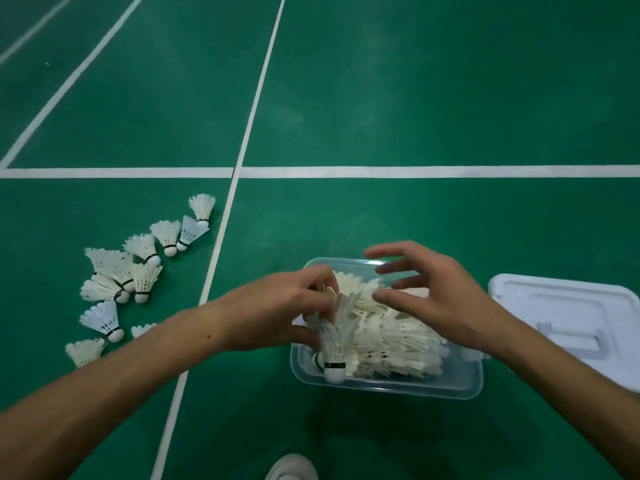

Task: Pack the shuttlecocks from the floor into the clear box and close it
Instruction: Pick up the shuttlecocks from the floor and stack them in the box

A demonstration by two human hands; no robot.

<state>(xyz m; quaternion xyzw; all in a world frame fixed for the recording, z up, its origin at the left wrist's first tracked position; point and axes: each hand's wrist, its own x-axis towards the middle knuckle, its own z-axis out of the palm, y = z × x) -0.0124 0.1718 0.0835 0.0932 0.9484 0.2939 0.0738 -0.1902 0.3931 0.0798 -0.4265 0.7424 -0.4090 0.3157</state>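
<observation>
Down on the green floor (381,98) the clear box (388,384) brims with shuttlecocks. At its left end the left hand (287,306) pinches one shuttlecock (332,348) cork-down; over it the right hand (433,289) hovers, fingers spread. Left of the box lie loose shuttlecocks (135,268); just right, its lid (571,323). No writing is legible.

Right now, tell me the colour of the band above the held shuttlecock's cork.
Black, on the shuttlecock; head view.
</observation>
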